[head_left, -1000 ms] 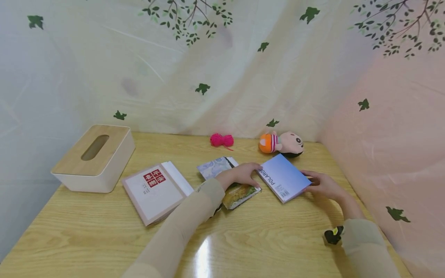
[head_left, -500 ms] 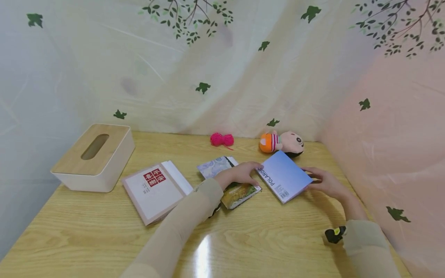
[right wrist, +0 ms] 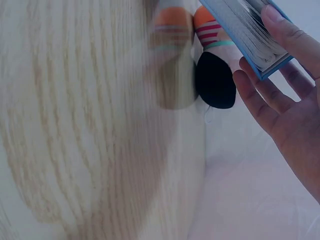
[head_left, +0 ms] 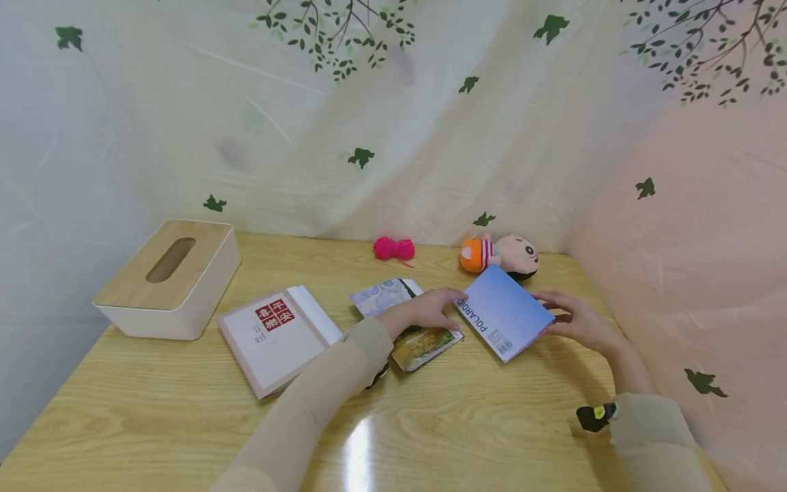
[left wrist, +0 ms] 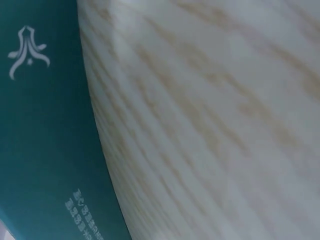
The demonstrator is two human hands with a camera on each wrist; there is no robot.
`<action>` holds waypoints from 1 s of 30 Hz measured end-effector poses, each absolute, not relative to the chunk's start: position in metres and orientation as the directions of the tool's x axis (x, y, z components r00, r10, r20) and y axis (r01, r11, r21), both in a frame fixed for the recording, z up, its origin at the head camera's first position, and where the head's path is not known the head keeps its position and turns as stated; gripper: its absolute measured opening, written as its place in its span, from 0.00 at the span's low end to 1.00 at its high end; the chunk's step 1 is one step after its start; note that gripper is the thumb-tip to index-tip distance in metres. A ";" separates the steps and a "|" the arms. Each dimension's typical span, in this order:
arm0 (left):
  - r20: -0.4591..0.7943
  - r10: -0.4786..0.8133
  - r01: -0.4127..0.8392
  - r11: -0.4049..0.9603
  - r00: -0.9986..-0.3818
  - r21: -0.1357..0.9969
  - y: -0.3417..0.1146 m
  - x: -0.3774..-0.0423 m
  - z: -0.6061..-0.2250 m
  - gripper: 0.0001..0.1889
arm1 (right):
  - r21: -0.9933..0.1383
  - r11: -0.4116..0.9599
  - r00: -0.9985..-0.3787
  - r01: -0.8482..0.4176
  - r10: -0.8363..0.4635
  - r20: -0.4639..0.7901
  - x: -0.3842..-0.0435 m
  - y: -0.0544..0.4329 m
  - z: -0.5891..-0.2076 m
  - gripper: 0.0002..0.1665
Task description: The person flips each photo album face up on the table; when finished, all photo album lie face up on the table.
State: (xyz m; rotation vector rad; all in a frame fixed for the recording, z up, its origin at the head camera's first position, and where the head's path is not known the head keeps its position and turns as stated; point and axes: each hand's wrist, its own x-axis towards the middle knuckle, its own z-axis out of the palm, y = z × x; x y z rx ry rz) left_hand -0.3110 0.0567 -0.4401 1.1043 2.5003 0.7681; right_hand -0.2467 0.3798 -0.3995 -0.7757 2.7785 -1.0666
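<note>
A blue album (head_left: 504,311) lettered POLAROID is tilted at the right of the table, its far corner overlapping the doll in the head view. My right hand (head_left: 578,324) holds its right edge; in the right wrist view the thumb (right wrist: 280,20) lies on the page edges, with fingers curled near the lower cover. My left hand (head_left: 427,309) reaches over a book with a painted cover (head_left: 424,346), a fingertip at the album's left corner and the thumb apart from it. A teal surface (left wrist: 45,130) with a white emblem fills the left of the left wrist view.
A pale book with red characters (head_left: 277,335) lies left of the painted one. Farther left stands a tissue box (head_left: 135,273) with a wooden lid. Pink yarn (head_left: 393,249) and a doll (head_left: 492,254) lie along the back, by the curtain (head_left: 295,171).
The album's far and right corners have risen slightly as my right hand moved a little. My left hand and the other objects stay nearly in place.
</note>
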 end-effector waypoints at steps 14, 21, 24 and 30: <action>-0.009 0.754 0.571 0.504 -0.656 0.647 0.055 -0.306 -0.443 0.38 | -0.622 0.617 -0.847 -0.482 -0.510 0.150 -0.240 0.371 -0.387 0.39; -0.010 0.771 0.578 0.486 -0.637 0.655 0.055 -0.303 -0.437 0.42 | -0.574 0.630 -0.829 -0.523 -0.532 0.172 -0.236 0.368 -0.381 0.38; 0.006 0.773 0.573 0.464 -0.634 0.675 0.055 -0.303 -0.435 0.44 | -0.562 0.628 -0.821 -0.538 -0.541 0.181 -0.234 0.366 -0.379 0.38; 0.015 0.767 0.545 0.442 -0.641 0.713 0.056 -0.303 -0.430 0.46 | -0.544 0.617 -0.804 -0.568 -0.557 0.208 -0.236 0.364 -0.378 0.38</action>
